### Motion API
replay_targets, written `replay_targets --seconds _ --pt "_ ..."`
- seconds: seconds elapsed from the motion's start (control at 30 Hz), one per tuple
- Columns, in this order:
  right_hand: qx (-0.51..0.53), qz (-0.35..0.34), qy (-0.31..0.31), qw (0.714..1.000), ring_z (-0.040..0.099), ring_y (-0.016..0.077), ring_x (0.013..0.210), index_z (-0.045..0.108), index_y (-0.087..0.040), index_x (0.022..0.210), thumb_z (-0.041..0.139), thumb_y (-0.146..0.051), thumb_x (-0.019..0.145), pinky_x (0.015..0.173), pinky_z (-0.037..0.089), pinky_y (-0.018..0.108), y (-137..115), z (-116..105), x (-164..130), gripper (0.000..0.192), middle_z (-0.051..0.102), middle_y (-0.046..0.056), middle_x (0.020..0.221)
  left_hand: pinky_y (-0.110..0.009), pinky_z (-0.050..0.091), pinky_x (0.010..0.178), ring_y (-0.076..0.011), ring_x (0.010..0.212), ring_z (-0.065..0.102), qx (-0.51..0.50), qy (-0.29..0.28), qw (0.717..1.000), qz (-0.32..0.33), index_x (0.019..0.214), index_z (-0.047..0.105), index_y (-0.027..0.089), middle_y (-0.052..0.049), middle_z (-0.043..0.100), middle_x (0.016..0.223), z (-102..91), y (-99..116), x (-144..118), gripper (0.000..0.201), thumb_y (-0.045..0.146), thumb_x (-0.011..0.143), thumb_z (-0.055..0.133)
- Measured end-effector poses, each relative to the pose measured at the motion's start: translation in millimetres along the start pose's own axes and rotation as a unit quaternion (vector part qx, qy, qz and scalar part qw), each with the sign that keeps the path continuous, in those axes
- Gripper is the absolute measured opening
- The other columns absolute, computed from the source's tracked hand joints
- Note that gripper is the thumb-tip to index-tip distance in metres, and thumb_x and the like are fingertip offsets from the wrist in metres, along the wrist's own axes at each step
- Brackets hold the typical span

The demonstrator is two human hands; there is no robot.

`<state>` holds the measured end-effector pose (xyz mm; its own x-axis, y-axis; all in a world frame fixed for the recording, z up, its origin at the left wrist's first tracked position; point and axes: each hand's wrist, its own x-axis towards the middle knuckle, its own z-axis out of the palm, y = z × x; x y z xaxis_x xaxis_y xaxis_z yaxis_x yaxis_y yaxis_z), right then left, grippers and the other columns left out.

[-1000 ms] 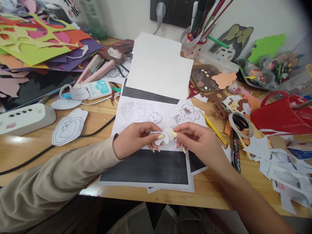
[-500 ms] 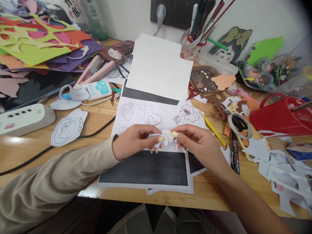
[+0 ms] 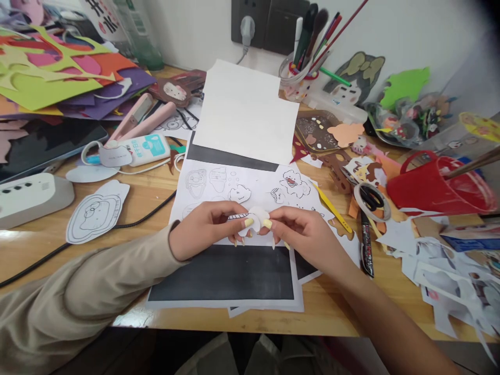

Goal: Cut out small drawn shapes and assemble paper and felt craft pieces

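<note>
Between my two hands is a small white paper cutout (image 3: 257, 217) with a black-striped part at its left end. My left hand (image 3: 213, 226) pinches it by the left side, thumb on top. From the right, my right hand (image 3: 299, 229) pinches its other edge between thumb and fingers. Both hands are just above a white sheet with line drawings (image 3: 213, 179). A cloud-shaped cutout with a face (image 3: 239, 194) lies beyond my left fingers. Further right on the sheet is a fluffy cutout (image 3: 296, 185). A sheet with a black panel (image 3: 234, 273) extends below my hands.
A blank white sheet (image 3: 246, 112) lies at the back. Yellow tweezers (image 3: 332, 207), a tape roll (image 3: 385, 205), a black marker (image 3: 366, 245) and a red mug (image 3: 437, 185) stand or lie to the right. Coloured paper (image 3: 58, 67) is heaped back left, near a white power strip (image 3: 31, 200).
The whole scene has shifted slightly left as the camera turned. My hands keep hold of the paper cutout, and the right fingers look a little closer to the left ones.
</note>
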<state>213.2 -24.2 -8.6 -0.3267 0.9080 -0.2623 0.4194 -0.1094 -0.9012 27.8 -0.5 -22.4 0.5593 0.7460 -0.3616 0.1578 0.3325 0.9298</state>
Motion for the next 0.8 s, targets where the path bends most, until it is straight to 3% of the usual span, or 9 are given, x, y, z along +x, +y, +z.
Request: replay_targets --seconds 0.8 --pt "-0.065 -0.034 0.007 0.997 0.042 0.0059 0.049 0.057 -0.018 0.074 0.04 -0.022 0.081 0.045 0.031 0.018 -1.7 -0.9 0.3 0.019 0.058 -0.002 0.067 -0.014 0.047 0.054 -0.0051 0.054 0.054 -0.032 -0.005 0.999 0.013 0.077 0.057 0.014 0.003 0.056 0.063 -1.9 -6.0 0.4 0.015 0.027 0.069 0.058"
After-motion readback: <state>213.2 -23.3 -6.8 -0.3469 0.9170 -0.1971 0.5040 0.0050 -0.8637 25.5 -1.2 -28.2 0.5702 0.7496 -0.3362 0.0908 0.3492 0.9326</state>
